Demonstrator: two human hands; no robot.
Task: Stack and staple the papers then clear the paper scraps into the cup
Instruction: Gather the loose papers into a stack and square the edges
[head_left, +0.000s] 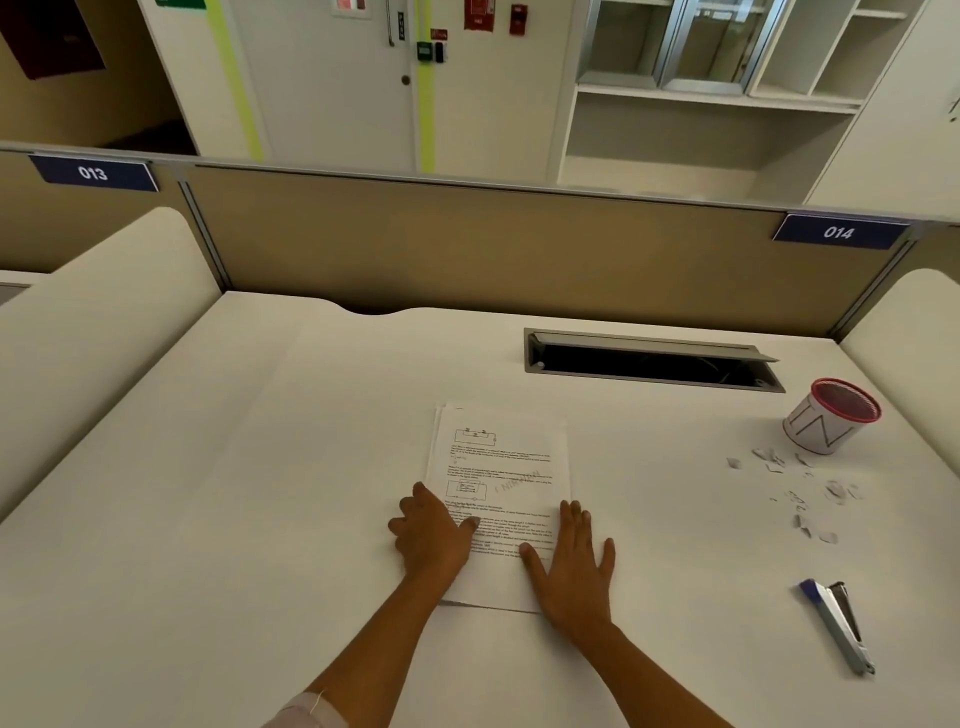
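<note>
A stack of printed papers (501, 467) lies on the white desk in front of me, its sheets slightly offset at the top left. My left hand (431, 535) rests on the stack's lower left edge, fingers curled at the side and thumb on the page. My right hand (574, 561) lies flat with spread fingers on the lower right edge. A blue and silver stapler (839, 626) lies at the near right. A red-rimmed cup (831, 418) with a white wrap stands at the far right. Several paper scraps (800, 488) are scattered on the desk below the cup.
An open cable hatch (654, 364) is sunk into the desk behind the papers. A beige partition (467, 249) closes the far side, with curved side dividers left and right.
</note>
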